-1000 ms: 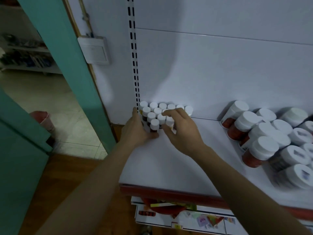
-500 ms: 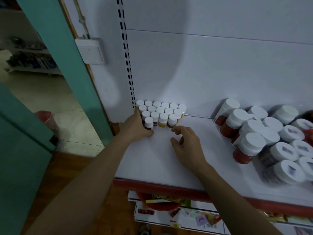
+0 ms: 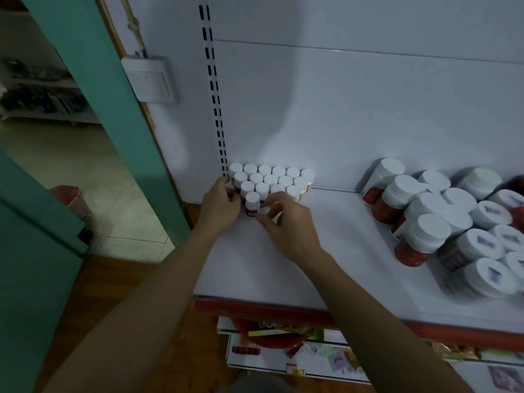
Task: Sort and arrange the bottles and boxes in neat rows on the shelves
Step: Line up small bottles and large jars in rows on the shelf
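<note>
Your fingers (image 3: 272, 207) on the right hand (image 3: 289, 225) are curled narrow, thumb and fingertips drawn together just right of the front vial (image 3: 252, 204), though whether they actually pinch a vial you cannot tell, since the hand covers what lies beneath it. Your left hand (image 3: 219, 205) is cupped against the left side of the vials (image 3: 272, 180), fingers bent inward and touching the near-left ones beside the front vial. These small white-capped vials stand upright in tight staggered rows in the far-left corner of the shelf (image 3: 283, 273), pressed against the back panel (image 3: 340, 109) and right next to the slotted upright (image 3: 215, 109). The front vial stands alone at the near tip of the cluster, between your two hands. Well apart, on the right side of the same shelf, the bottles (image 3: 431, 222) with white caps lie crowded together, several tilted and leaning on one another, some with red contents showing. Their right edge is blurred. Between the two groups the shelf surface is bare white. Below its red front edge (image 3: 269, 307), a lower shelf (image 3: 283, 353) carries mixed packets that are too dim to make out.
</note>
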